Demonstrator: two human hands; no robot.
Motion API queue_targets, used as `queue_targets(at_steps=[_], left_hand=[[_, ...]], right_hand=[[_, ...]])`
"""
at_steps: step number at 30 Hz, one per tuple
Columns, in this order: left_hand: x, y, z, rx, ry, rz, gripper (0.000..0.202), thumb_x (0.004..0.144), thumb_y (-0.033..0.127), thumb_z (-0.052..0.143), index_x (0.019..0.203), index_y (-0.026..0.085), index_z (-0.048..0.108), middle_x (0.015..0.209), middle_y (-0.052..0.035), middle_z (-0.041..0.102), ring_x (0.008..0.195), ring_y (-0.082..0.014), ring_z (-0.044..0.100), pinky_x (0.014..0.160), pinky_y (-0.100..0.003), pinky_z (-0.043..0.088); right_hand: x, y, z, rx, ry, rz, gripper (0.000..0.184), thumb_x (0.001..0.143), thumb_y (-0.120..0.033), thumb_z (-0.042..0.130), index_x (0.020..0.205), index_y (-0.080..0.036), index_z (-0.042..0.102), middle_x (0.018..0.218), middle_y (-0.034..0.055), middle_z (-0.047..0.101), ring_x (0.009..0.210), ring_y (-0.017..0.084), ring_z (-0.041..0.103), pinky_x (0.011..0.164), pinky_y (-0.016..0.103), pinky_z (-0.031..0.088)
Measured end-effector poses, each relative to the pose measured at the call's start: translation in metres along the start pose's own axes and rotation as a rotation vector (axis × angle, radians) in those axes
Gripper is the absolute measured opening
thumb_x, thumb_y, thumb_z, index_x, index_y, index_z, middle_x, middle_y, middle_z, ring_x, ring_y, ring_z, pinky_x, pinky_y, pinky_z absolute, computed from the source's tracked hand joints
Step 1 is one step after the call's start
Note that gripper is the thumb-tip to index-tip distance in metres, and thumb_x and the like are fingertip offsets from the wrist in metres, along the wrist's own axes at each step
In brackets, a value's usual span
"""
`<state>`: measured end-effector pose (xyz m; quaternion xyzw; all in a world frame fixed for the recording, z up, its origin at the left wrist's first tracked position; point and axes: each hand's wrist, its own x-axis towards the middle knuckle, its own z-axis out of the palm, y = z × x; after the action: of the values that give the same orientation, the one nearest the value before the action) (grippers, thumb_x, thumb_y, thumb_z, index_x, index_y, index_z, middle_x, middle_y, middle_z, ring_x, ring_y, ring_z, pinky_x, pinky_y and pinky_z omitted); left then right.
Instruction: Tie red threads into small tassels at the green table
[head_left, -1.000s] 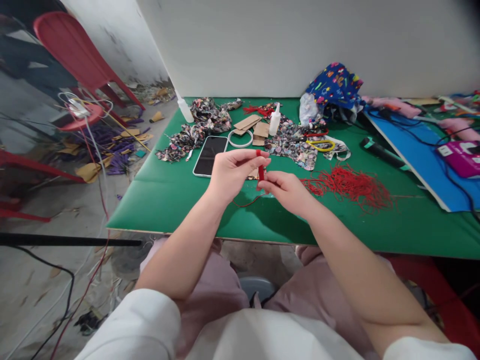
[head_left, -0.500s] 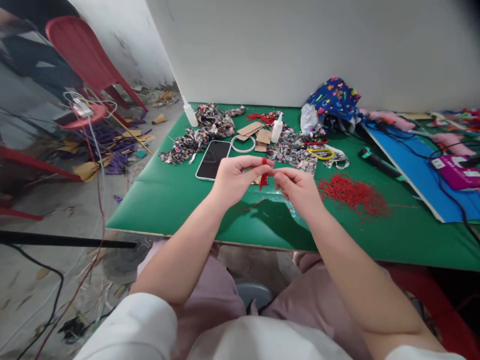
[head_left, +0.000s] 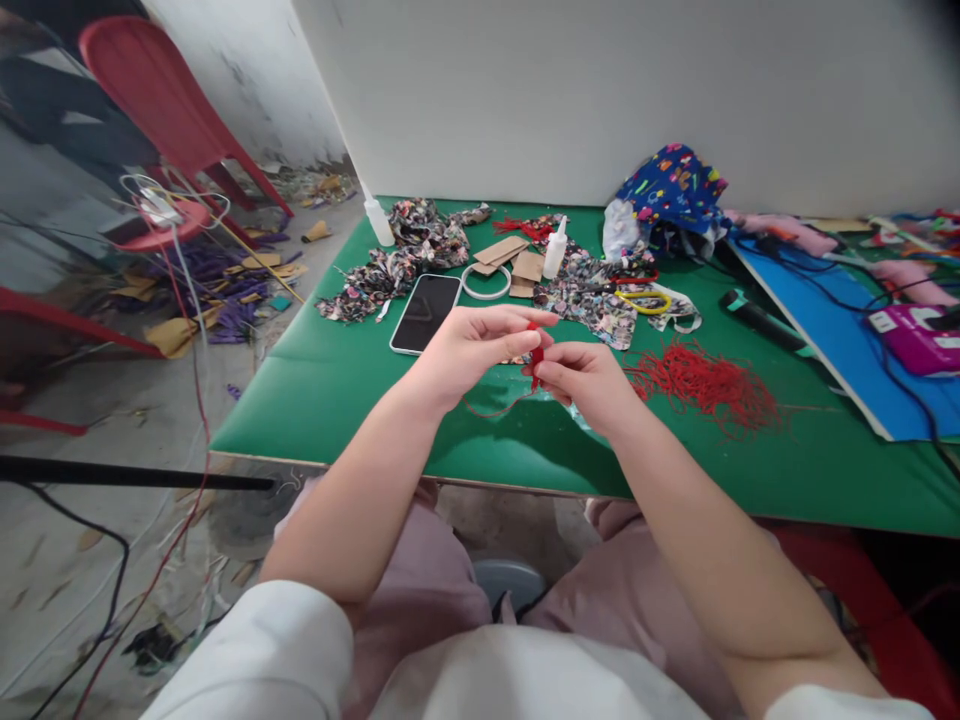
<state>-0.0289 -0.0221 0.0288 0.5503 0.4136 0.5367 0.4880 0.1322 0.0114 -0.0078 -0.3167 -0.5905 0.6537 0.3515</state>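
Observation:
A small strip of red cord (head_left: 537, 366) hangs upright between my two hands, over the green table (head_left: 315, 400). My left hand (head_left: 469, 350) pinches its upper part between thumb and fingers. Lower down, my right hand (head_left: 589, 380) grips it with thumb and forefinger. One thin red strand trails left below my left hand. To the right of my right hand lies a loose heap of red cords (head_left: 701, 385). A phone (head_left: 426, 313) with a dark screen lies just behind my left hand.
Behind my hands are crumpled floral fabric (head_left: 420, 245), cardboard pieces (head_left: 501, 252), a white ring (head_left: 486, 283), a dropper bottle (head_left: 556, 250) and yellow-handled scissors (head_left: 646, 302). A blue board (head_left: 817, 340) with cables lies right. A red chair (head_left: 150, 90) stands left on the littered floor.
My right fingers have shifted down and closed on the lower part of the red cord. More of it now shows between my hands.

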Motion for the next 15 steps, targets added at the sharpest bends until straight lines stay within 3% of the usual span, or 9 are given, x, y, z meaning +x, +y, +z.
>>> queue_targets(at_steps=[4,10,15], left_hand=[[0.0008,0.0,-0.0069,-0.01,-0.013,0.012,0.011,0.069,0.029,0.07,0.073,0.019,0.074,0.102,-0.0072,0.064,0.103,-0.0203,0.057,0.078,-0.027,0.05],[0.0003,0.0021,-0.0085,-0.027,-0.047,-0.084,0.008,0.067,0.024,0.069,0.069,0.018,0.074,0.084,-0.0064,0.069,0.095,-0.0222,0.061,0.078,-0.031,0.05],[0.0007,0.0019,-0.0088,0.012,-0.022,-0.113,0.008,0.065,0.024,0.07,0.065,0.018,0.074,0.077,-0.0051,0.071,0.076,-0.0199,0.064,0.068,-0.03,0.049]], right_hand=[[0.0002,0.0001,-0.0019,-0.043,0.016,-0.002,0.019,0.067,-0.035,0.07,0.071,-0.017,0.069,0.048,-0.0053,0.05,0.037,0.004,0.033,0.037,0.02,0.024],[0.0017,0.0016,-0.0027,-0.152,-0.039,0.012,0.023,0.067,-0.037,0.069,0.073,-0.016,0.069,0.051,-0.0039,0.053,0.04,0.004,0.036,0.038,0.02,0.027],[0.0038,0.0005,-0.01,-0.321,-0.157,0.097,0.023,0.068,-0.037,0.067,0.074,-0.015,0.068,0.055,-0.0018,0.055,0.047,0.007,0.044,0.04,0.02,0.033]])
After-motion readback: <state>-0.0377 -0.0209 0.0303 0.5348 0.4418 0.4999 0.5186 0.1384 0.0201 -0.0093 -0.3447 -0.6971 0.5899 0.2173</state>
